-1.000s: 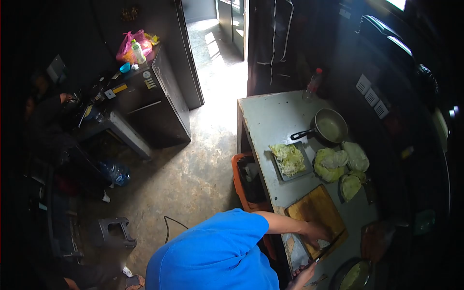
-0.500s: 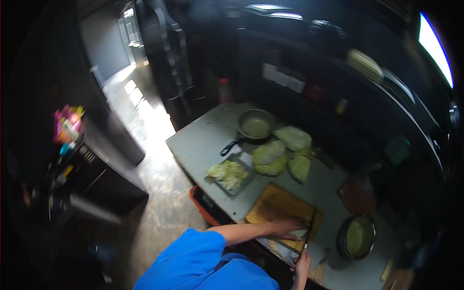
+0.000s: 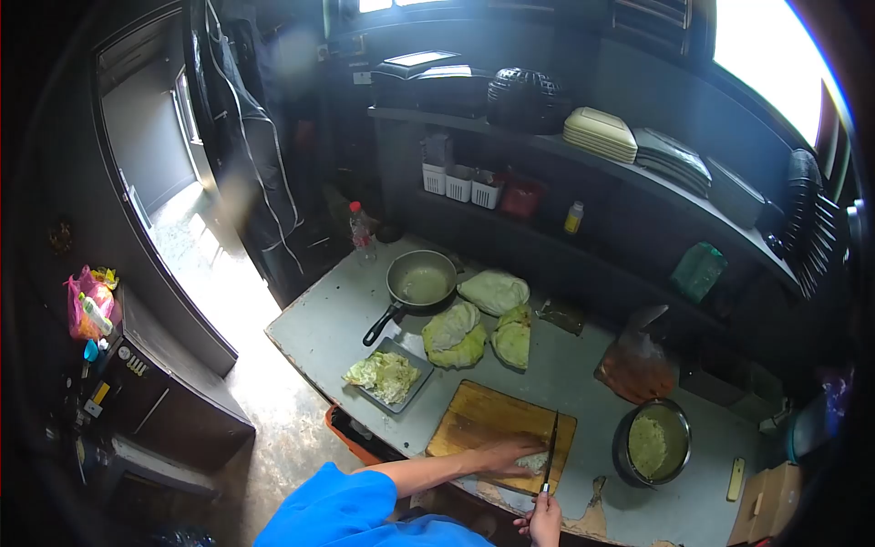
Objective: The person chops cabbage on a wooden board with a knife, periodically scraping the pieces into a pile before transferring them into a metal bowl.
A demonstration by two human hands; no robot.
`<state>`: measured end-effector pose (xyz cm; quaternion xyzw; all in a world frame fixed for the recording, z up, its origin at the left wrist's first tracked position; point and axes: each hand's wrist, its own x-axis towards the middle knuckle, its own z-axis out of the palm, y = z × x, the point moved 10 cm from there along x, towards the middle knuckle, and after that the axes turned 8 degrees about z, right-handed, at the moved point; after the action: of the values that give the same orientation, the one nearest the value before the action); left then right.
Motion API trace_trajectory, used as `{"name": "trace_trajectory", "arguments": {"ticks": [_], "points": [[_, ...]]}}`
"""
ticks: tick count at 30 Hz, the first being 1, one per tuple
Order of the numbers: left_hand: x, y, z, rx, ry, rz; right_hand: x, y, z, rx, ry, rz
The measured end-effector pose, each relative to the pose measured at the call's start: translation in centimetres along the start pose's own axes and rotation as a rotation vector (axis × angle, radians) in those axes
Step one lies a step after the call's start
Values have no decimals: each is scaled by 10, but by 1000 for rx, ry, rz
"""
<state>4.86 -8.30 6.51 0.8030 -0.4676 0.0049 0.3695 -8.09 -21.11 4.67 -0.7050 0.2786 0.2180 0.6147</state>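
Note:
A wooden cutting board (image 3: pixel 474 410) lies near the table's front edge. My left hand (image 3: pixel 507 455) rests on it, its fingers over a small pale piece of cabbage (image 3: pixel 532 463) and pressing it against the wood. Just right of that piece, a knife (image 3: pixel 552 447) stands across the board with its blade pointing away from me. My right hand (image 3: pixel 544 521) is closed around the knife's handle at the board's near edge. Behind the board are a cut cabbage (image 3: pixel 454 339), a cabbage wedge (image 3: pixel 512 339) and another pale cabbage piece (image 3: pixel 495 292).
A grey tray of cabbage leaves (image 3: pixel 421 366) and a frying pan (image 3: pixel 421 277) are on the left. On the right stand a metal pot (image 3: pixel 627 447) with pale green contents and a plastic bag (image 3: pixel 629 365). A shelf (image 3: pixel 583 150) holding plates runs along the wall.
The head view has tilted up and sharpened, showing more of the shelf. Both hands keep their places at the board, and the knife stays beside the left fingertips.

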Motion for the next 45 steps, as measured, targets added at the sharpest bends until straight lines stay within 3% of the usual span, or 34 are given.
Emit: {"name": "trace_trajectory", "arguments": {"ticks": [4,11,13,14,18,19,20,23,25,28,40,42,45], "points": [[8,10,5,179,-40,72,-7,-2,-1,-8,39,15],[21,14,9,116,-109,41,-36,-21,-8,160,41,100],[17,14,13,102,-84,134,-34,-19,-8,178,14,67],[17,18,7,97,26,207,-35,-21,-8,163,20,67],[16,13,-2,-79,23,249,-29,1,-11,193,-8,86],[16,22,-10,-107,107,336,-35,-3,-9,207,-1,117],[19,27,-16,-109,116,277,-39,-4,-10,207,31,104],[37,58,-20,122,105,417,-40,0,-15,232,64,87],[39,35,9,122,7,323,-42,1,-23,174,109,40],[25,29,8,175,-58,338,-45,6,-31,139,176,62],[21,29,-24,246,-26,204,-49,2,-26,10,231,34],[10,21,-48,260,177,-4,-53,3,-20,-71,233,88],[-5,-3,-22,120,154,-140,-55,-6,-6,-174,249,30]]}}
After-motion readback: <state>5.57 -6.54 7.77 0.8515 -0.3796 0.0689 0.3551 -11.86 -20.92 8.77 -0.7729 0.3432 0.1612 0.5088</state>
